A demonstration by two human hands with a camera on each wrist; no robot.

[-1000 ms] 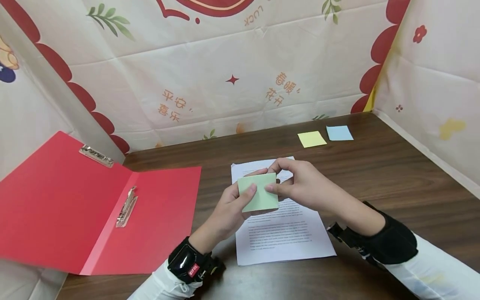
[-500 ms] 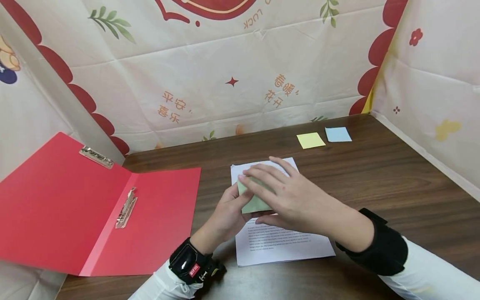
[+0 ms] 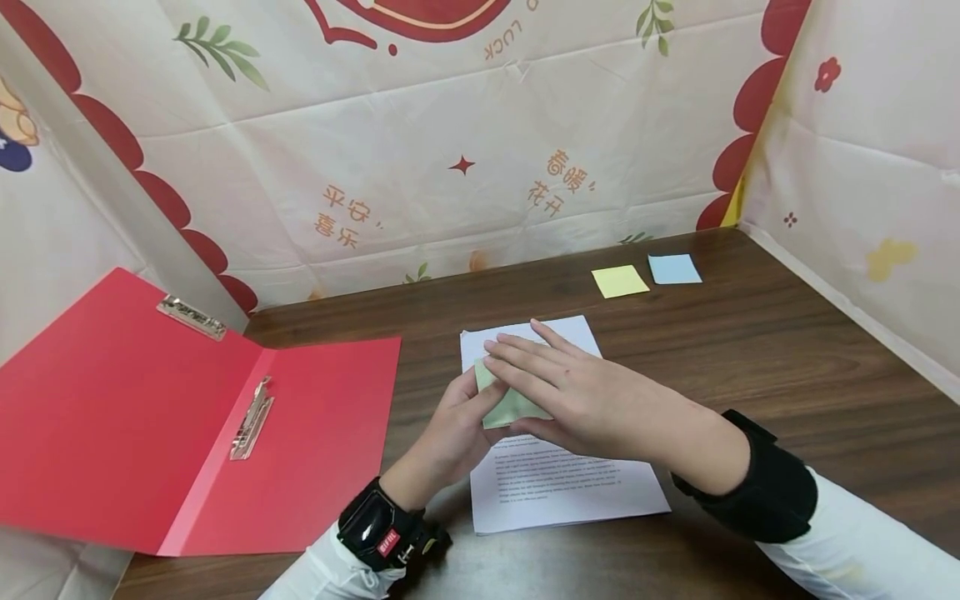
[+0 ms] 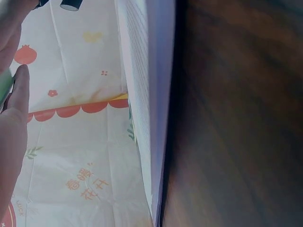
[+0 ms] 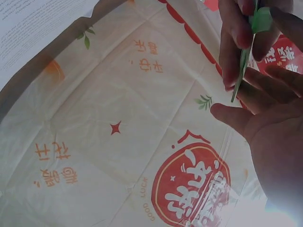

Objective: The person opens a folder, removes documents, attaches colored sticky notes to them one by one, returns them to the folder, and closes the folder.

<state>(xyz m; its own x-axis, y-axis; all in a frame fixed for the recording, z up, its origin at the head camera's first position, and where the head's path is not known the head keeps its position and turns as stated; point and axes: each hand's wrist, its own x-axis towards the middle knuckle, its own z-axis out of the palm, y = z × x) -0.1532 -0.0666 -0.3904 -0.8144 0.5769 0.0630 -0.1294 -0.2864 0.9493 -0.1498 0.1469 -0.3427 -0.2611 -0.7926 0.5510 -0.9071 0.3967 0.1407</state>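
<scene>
Green sticky-note pad held over a printed sheet, right palm laid flat across it.

The brown wooden table (image 3: 750, 350) carries an open red folder (image 3: 187, 433) on the left and a printed sheet (image 3: 570, 487) in the middle; above that sheet the left hand (image 3: 450, 433) grips the green sticky-note pad (image 3: 504, 406) from below, fingers curled round its edge, while the right hand (image 3: 592, 400) lies on top with straight fingers pressing. To do this well, I judge the left hand should keep the pad steady while the right peels evenly from one edge. Yellow (image 3: 619, 282) and blue (image 3: 674, 268) sticky notes lie far right. The backdrop (image 3: 450, 167) reads "LUCK" plus mirrored Chinese characters; the left wrist strap's (image 3: 387, 540) small red tag is illegible.
</scene>
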